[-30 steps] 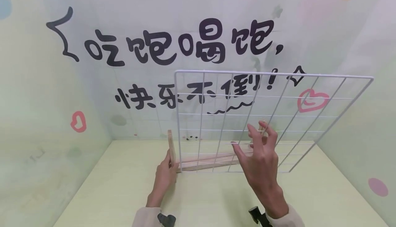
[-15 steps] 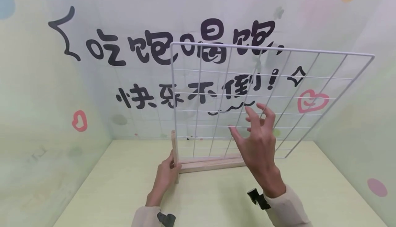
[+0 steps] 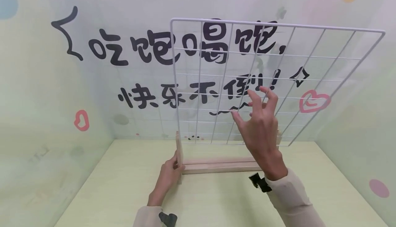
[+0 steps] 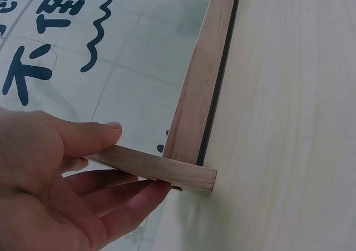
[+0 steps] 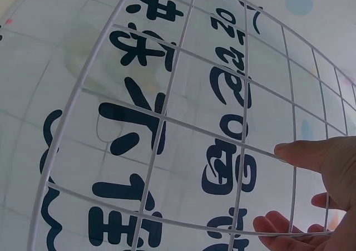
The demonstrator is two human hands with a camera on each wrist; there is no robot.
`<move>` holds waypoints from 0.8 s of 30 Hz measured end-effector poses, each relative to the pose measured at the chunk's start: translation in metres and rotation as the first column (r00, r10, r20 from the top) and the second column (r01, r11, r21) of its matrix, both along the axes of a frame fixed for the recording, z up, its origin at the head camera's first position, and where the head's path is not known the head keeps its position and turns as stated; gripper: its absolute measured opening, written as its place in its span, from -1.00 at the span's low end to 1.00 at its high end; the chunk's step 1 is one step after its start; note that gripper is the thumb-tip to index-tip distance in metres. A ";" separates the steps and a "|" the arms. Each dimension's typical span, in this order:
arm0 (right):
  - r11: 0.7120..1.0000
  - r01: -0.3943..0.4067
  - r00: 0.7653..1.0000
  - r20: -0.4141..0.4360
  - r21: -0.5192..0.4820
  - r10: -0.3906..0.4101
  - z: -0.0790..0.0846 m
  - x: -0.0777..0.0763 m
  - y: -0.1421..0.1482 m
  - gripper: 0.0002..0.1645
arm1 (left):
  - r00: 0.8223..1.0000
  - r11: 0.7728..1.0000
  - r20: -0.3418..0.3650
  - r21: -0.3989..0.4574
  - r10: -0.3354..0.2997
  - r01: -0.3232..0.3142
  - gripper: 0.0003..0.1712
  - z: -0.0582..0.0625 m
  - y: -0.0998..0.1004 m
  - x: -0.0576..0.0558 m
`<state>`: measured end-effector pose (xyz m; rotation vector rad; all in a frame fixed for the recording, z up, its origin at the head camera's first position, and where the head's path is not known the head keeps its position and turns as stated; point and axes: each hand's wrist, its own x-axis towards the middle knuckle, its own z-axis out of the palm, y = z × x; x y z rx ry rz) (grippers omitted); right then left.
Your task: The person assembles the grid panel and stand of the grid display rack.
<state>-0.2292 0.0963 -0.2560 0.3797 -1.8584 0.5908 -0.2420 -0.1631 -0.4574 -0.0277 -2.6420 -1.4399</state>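
Note:
A white wire grid panel (image 3: 278, 24) is tilted above a wooden stand, its lower edge appearing higher than the base bar (image 3: 221, 167) in the head view. My right hand (image 3: 261, 127) holds the panel, fingers and thumb at the wires near its middle. In the right wrist view the thumb (image 5: 303, 153) lies against one wire and the fingers curl by another. My left hand (image 3: 168, 173) pinches the stand's left end piece (image 4: 161, 170) between thumb and fingers. Most of the right upright (image 3: 279, 138) is hidden behind the right hand.
The stand rests on a pale wooden table (image 3: 117, 185). Close behind rises a wall (image 3: 139, 10) with black lettering and pink hearts, and side walls flank the table. Each wrist carries a small black camera mount (image 3: 260, 183).
My right hand has moved upward, raising the grid panel away from the wooden stand. The left hand keeps its grip as the stand's left end shifts slightly rightward and turns straighter.

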 end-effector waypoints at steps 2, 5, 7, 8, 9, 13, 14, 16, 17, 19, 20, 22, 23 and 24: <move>1.000 0.009 1.000 0.004 0.003 -0.009 0.004 -0.003 0.000 -0.22 | 1.000 1.000 -0.005 -0.001 -0.007 0.007 -0.20 0.000 0.000 0.000; 1.000 0.020 1.000 0.014 0.005 -0.020 0.009 -0.006 -0.001 -0.21 | 1.000 1.000 -0.013 -0.007 -0.019 0.019 -0.20 0.000 0.000 0.000; 1.000 0.021 1.000 0.021 0.003 -0.021 0.012 -0.009 -0.002 -0.20 | 0.999 0.999 -0.019 -0.021 -0.031 0.031 -0.20 0.001 0.000 0.001; 1.000 0.019 0.999 0.026 0.002 -0.019 0.013 -0.010 -0.002 -0.21 | 0.999 0.999 -0.022 -0.026 -0.036 0.035 -0.20 0.001 0.000 0.001; 1.000 0.017 0.999 0.032 0.001 -0.017 0.014 -0.011 -0.003 -0.21 | 0.999 0.999 -0.022 -0.028 -0.041 0.040 -0.20 0.002 -0.001 0.001; 1.000 0.009 0.998 0.056 -0.003 -0.009 0.017 -0.017 -0.004 -0.19 | 0.998 0.998 -0.019 -0.014 -0.064 0.064 -0.21 0.003 -0.002 0.003; 1.000 0.010 0.998 0.062 -0.001 -0.010 0.018 -0.018 -0.004 -0.19 | 0.997 0.998 -0.018 -0.009 -0.070 0.070 -0.21 0.003 -0.002 0.003; 1.000 0.014 0.997 0.071 -0.001 -0.014 0.019 -0.021 -0.004 -0.17 | 0.996 0.997 -0.017 -0.002 -0.082 0.082 -0.23 0.003 -0.003 0.003; 1.000 0.015 0.997 0.075 -0.003 -0.015 0.020 -0.022 -0.004 -0.17 | 0.996 0.996 -0.016 0.000 -0.087 0.087 -0.23 0.003 -0.004 0.003; 1.000 0.018 0.996 0.083 -0.003 -0.018 0.021 -0.023 -0.004 -0.17 | 0.995 0.995 -0.015 0.001 -0.099 0.099 -0.23 0.002 -0.005 0.003; 1.000 0.020 0.996 0.089 -0.003 -0.020 0.021 -0.024 -0.004 -0.17 | 0.994 0.994 -0.015 -0.001 -0.105 0.105 -0.23 0.002 -0.005 0.003; 1.000 0.021 0.995 0.098 -0.004 -0.021 0.022 -0.025 -0.004 -0.17 | 0.994 0.994 -0.005 0.001 -0.108 0.108 -0.23 0.002 -0.006 0.003; 1.000 0.021 0.995 0.102 -0.003 -0.021 0.022 -0.025 -0.004 -0.18 | 0.994 0.994 0.001 0.004 -0.109 0.109 -0.22 0.002 -0.006 0.003; 1.000 0.023 0.994 0.106 -0.001 -0.022 0.023 -0.026 -0.005 -0.18 | 0.994 0.994 0.007 0.007 -0.109 0.109 -0.22 0.003 -0.006 0.002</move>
